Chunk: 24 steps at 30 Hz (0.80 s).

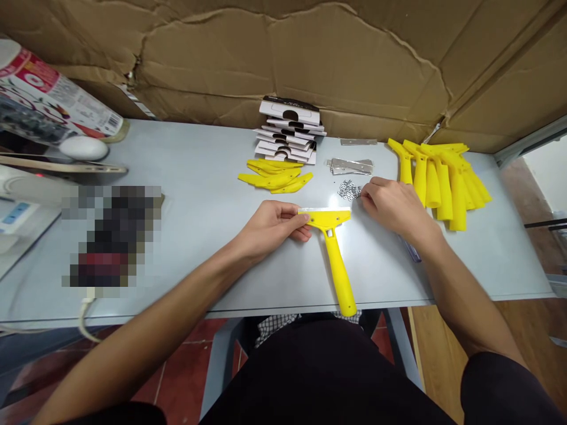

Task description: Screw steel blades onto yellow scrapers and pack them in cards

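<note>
Basically, left hand [274,227] pinched the head end of the yellow scraper [333,239], which lay flat on the grey table [186,177], handle overhanging the near edge. Right hand [392,206] was curled, fingertips at the pile of small nuts [349,190]; couldn't tell if it held one. Risks: the metal blade at the head could slip out of line under a loose pinch, and loose nuts could scatter or roll off the table.

You sit at a pale grey counter [186,171] pushed against a wall of creased brown cardboard [310,59]. Below its front edge you see red floor tiles [177,378] on your left and wooden flooring [522,330] on your right.
</note>
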### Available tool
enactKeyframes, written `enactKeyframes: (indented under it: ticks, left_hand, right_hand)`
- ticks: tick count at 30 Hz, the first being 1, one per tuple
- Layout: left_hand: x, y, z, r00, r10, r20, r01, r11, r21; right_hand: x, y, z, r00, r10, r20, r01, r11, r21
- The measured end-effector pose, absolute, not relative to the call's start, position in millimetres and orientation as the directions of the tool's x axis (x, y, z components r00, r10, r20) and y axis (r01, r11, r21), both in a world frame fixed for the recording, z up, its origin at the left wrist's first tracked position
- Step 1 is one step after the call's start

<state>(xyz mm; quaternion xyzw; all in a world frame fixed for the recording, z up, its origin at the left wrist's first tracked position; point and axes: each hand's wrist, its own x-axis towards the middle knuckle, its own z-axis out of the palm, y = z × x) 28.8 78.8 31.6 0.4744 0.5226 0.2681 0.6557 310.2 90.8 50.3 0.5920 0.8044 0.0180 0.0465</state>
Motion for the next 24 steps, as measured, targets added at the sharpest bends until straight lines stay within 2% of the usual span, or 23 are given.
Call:
enactKeyframes:
  ticks: [8,17,24]
  left_hand:
    - [30.3,79.0,31.3,0.312,0.849,-0.425,0.133,0.404,0.905]
    - [30.2,78.1,34.9,0.312,0.839,-0.445,0.155,0.417,0.895]
    - [30.1,79.2,35.1,0.314,0.832,-0.457,0.174,0.423,0.889]
  right_hand:
    - [316.6,92.7,55.5,-0.324,0.945,-0.043,0.941,0.317,-0.117]
    - [317.3,92.4,55.7,-0.335,0.941,-0.044,0.936,0.327,-0.13]
    - [317.2,93.7,54.2,-0.327,0.945,-0.029,0.928,0.315,-0.199]
